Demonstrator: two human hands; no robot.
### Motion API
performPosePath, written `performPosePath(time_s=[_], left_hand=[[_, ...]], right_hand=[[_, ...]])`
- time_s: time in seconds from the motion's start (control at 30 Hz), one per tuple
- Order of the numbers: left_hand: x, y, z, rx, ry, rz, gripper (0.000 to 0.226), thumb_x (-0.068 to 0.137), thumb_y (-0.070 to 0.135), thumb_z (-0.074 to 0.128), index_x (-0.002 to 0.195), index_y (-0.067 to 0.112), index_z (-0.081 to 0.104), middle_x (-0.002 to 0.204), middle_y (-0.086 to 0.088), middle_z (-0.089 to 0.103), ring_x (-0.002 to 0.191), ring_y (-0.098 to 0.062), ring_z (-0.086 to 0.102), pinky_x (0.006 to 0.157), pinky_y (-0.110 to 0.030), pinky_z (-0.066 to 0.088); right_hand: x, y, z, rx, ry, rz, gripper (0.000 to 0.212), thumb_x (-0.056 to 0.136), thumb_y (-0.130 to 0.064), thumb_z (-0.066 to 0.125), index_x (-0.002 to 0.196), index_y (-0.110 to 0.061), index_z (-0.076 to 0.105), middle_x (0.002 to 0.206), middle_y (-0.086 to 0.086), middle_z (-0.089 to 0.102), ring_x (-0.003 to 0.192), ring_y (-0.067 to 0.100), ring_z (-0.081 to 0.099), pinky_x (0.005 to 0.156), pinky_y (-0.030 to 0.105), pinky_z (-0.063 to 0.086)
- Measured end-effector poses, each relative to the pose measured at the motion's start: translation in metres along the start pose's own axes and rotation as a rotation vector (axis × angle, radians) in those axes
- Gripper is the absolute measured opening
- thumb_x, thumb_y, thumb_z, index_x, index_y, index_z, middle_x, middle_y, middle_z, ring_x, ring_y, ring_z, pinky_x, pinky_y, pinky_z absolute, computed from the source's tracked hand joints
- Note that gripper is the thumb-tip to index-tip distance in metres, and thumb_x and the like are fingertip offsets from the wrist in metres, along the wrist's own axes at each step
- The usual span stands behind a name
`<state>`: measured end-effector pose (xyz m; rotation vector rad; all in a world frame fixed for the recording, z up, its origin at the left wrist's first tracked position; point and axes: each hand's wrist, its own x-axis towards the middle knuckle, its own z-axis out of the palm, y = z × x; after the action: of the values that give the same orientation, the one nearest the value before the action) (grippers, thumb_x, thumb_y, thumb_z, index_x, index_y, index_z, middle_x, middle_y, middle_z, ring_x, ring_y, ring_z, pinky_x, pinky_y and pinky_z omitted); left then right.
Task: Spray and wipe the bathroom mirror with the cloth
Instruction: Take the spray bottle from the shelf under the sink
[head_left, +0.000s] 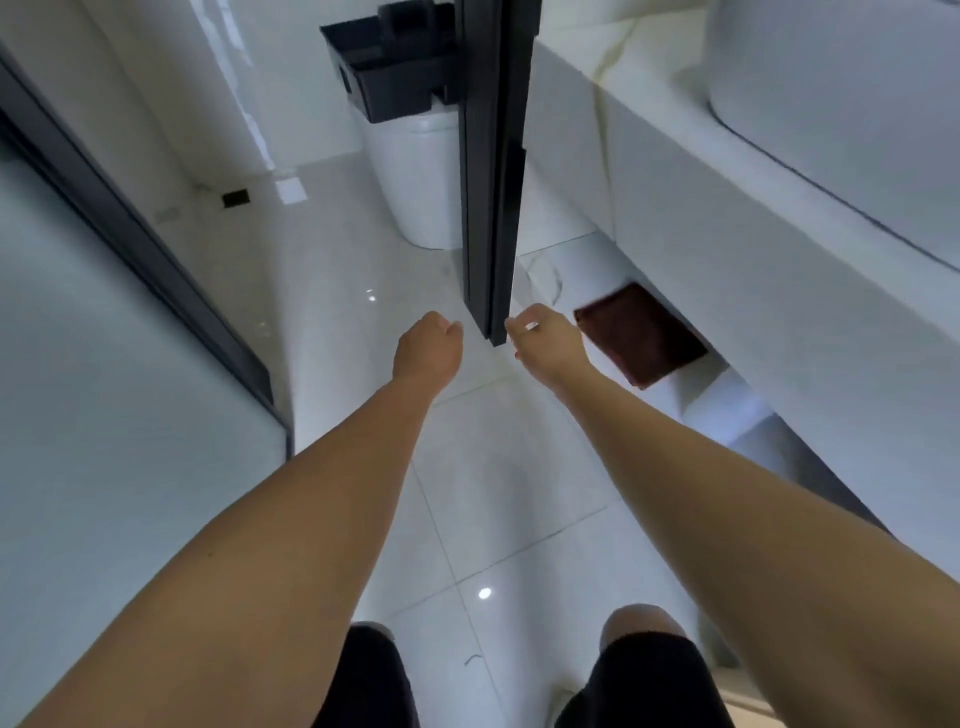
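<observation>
The cloth (640, 335), dark brown, hangs below the front edge of the white vanity counter (727, 218) on my right, with nothing holding it. Largest in my view is the glossy white tiled floor (498, 499), then that counter with its white basin (841, 104) on top. A black door frame (493, 171) runs down the middle, its lower end between my two hands. Behind it stands a white toilet (415, 182) with a black tank (395, 73) above. My left hand (428, 349) has loosely curled fingers and holds nothing, just left of the frame's end. My right hand (543, 335) is just right of it, fingers curled near the edge; whether they touch it I cannot tell. The hands are apart.
</observation>
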<state>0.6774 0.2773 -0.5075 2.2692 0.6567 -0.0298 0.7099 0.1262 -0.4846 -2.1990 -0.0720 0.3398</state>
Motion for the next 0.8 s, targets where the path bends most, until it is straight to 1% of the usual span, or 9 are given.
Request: performPosePath(time_s=[0.07, 0.17, 0.23, 0.4, 0.5, 0.57, 0.67, 0.7, 0.8], left_hand=[[0.019, -0.023, 0.03, -0.018, 0.007, 0.027, 0.036, 0.103, 0.032, 0.039, 0.118, 0.006, 0.059, 0.117, -0.01, 0.062, 0.095, -0.022, 0.05, 0.079, -0.027, 0.035], [0.046, -0.051, 0.07, -0.014, -0.011, 0.075, 0.036, 0.103, 0.026, 0.04, 0.131, 0.012, 0.056, 0.133, -0.008, 0.058, 0.115, -0.026, 0.054, 0.084, -0.023, 0.035], [0.06, -0.065, 0.092, -0.038, -0.006, 0.103, 0.036, 0.103, 0.024, 0.04, 0.134, 0.014, 0.055, 0.137, -0.009, 0.056, 0.122, -0.028, 0.053, 0.087, -0.023, 0.035], [0.075, -0.078, 0.133, -0.196, -0.042, 0.134, 0.045, 0.104, 0.031, 0.036, 0.147, 0.021, 0.043, 0.15, -0.008, 0.046, 0.135, -0.028, 0.044, 0.11, -0.034, 0.033], [0.07, -0.07, 0.152, -0.263, -0.111, 0.17, 0.045, 0.105, 0.031, 0.034, 0.149, 0.022, 0.041, 0.153, -0.006, 0.043, 0.138, -0.027, 0.041, 0.114, -0.035, 0.032], [0.062, -0.059, 0.164, -0.3, -0.168, 0.177, 0.045, 0.106, 0.033, 0.034, 0.149, 0.023, 0.041, 0.153, -0.006, 0.043, 0.137, -0.027, 0.043, 0.114, -0.036, 0.034], [0.049, -0.036, 0.181, -0.344, -0.238, 0.216, 0.047, 0.106, 0.039, 0.034, 0.149, 0.023, 0.041, 0.154, -0.003, 0.042, 0.139, -0.025, 0.04, 0.114, -0.033, 0.029], [0.046, -0.028, 0.187, -0.351, -0.252, 0.235, 0.048, 0.105, 0.04, 0.034, 0.149, 0.023, 0.04, 0.154, -0.001, 0.041, 0.141, -0.023, 0.038, 0.113, -0.031, 0.027], [0.039, -0.005, 0.209, -0.345, -0.312, 0.284, 0.051, 0.105, 0.044, 0.031, 0.151, 0.022, 0.037, 0.156, -0.001, 0.039, 0.143, -0.022, 0.036, 0.116, -0.031, 0.023]], right_hand=[[0.012, 0.034, 0.018, -0.004, 0.02, 0.011, 0.028, 0.101, -0.035, 0.05, 0.109, -0.011, 0.064, 0.095, 0.005, 0.067, 0.097, 0.027, 0.066, 0.078, 0.031, 0.05], [0.027, 0.08, 0.038, -0.016, 0.061, 0.026, 0.03, 0.102, -0.038, 0.049, 0.115, -0.014, 0.063, 0.107, 0.006, 0.066, 0.101, 0.025, 0.062, 0.078, 0.028, 0.044], [0.033, 0.109, 0.044, -0.034, 0.104, 0.035, 0.032, 0.103, -0.039, 0.049, 0.118, -0.014, 0.062, 0.114, 0.007, 0.067, 0.103, 0.025, 0.061, 0.079, 0.028, 0.043], [0.036, 0.164, 0.042, -0.011, 0.273, 0.089, 0.03, 0.101, -0.035, 0.05, 0.119, -0.014, 0.063, 0.118, 0.007, 0.066, 0.107, 0.028, 0.063, 0.085, 0.032, 0.052], [0.027, 0.185, 0.032, 0.05, 0.359, 0.165, 0.031, 0.101, -0.034, 0.048, 0.122, -0.016, 0.061, 0.107, 0.005, 0.063, 0.096, 0.028, 0.064, 0.083, 0.036, 0.055], [0.017, 0.198, 0.02, 0.078, 0.432, 0.218, 0.032, 0.102, -0.035, 0.047, 0.124, -0.016, 0.059, 0.103, 0.004, 0.059, 0.092, 0.025, 0.06, 0.079, 0.033, 0.05], [0.003, 0.218, -0.003, 0.156, 0.578, 0.307, 0.034, 0.104, -0.036, 0.044, 0.126, -0.014, 0.057, 0.111, 0.007, 0.06, 0.099, 0.028, 0.06, 0.09, 0.039, 0.054], [-0.001, 0.225, -0.011, 0.177, 0.623, 0.333, 0.034, 0.104, -0.036, 0.043, 0.127, -0.014, 0.056, 0.112, 0.008, 0.059, 0.096, 0.028, 0.06, 0.089, 0.04, 0.054], [-0.01, 0.247, -0.038, 0.19, 0.741, 0.398, 0.036, 0.106, -0.033, 0.038, 0.127, -0.009, 0.053, 0.104, 0.009, 0.053, 0.088, 0.028, 0.054, 0.077, 0.037, 0.048]])
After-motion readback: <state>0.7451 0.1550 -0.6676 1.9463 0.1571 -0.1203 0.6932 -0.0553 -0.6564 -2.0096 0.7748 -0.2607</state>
